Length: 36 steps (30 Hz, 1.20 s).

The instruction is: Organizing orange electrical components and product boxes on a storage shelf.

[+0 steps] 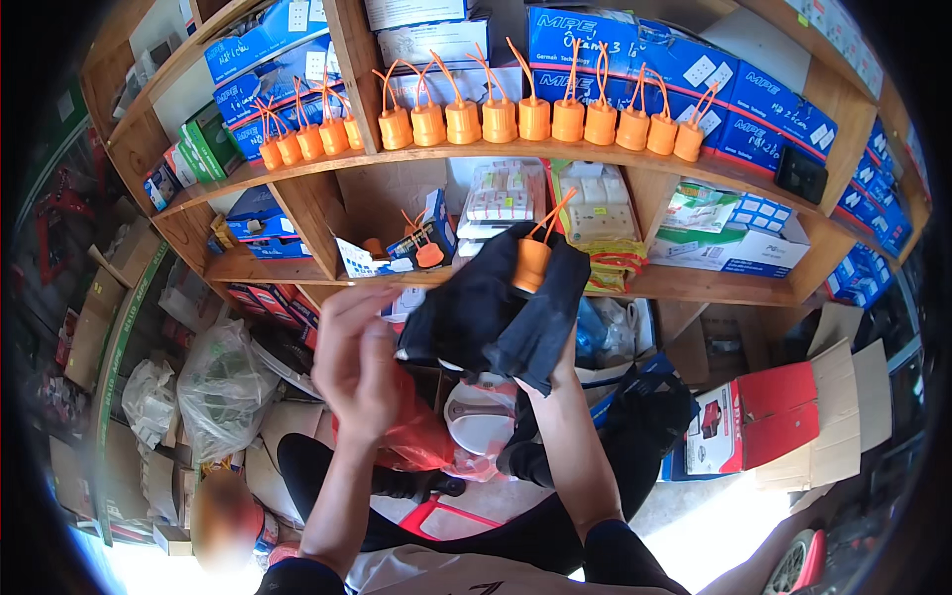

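Observation:
My right hand (554,375) is raised before the shelves, mostly covered by a black cloth (465,316) that it grips. An orange plastic lamp holder (531,266) with two orange wires stands upright in the folds of that cloth. Left of the cloth is my left hand (357,364), slightly blurred, holding nothing, its fingers extended. Along the shelf above runs a row of similar orange lamp holders (498,121), wires pointing up. Another orange lamp holder (428,254) sits in an open carton (357,260) on the shelf below.
Blue MPE boxes (632,44) fill the upper wooden shelf (476,152); a black phone (801,173) leans at its right. Packaged switch plates (599,201) stand lower. A red bag (409,424), a clear plastic bag (227,387) and a red-and-white box (773,416) surround my legs.

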{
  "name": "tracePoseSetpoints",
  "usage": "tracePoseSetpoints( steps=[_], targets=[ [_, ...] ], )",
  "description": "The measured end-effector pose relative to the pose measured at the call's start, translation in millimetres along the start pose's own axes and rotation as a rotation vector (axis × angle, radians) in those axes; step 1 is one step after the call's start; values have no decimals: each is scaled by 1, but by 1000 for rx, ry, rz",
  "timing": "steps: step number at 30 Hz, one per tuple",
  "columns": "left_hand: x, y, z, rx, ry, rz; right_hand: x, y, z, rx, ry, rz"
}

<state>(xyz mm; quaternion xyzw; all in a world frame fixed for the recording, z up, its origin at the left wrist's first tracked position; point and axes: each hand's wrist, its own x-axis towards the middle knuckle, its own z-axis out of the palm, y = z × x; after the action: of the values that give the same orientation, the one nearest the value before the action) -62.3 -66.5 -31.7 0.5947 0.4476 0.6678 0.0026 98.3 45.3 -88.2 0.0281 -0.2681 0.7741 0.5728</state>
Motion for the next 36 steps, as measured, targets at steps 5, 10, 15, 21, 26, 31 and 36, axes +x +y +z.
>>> tracePoseSetpoints(
  steps=[5,10,15,21,26,31,36],
  targets=[
    [-92,-81,-100,189,270,-665,3,-12,15,152,19,25],
    [-246,-117,-272,660,382,-695,27,-24,36,84,110,-77],
    [-338,-88,-358,362,749,-946,28,-25,51,-187,177,-222],
    [-234,-92,-252,-93,750,-1050,18,-18,48,96,-104,224],
    [-148,-84,-88,-668,318,-1071,6,10,12,78,6,73],
    [-98,-43,-8,-962,-74,-977,-9,14,0,-473,165,-124],
    [-61,-14,-4,-905,71,-793,-20,6,37,-734,-33,-238]
  ],
)
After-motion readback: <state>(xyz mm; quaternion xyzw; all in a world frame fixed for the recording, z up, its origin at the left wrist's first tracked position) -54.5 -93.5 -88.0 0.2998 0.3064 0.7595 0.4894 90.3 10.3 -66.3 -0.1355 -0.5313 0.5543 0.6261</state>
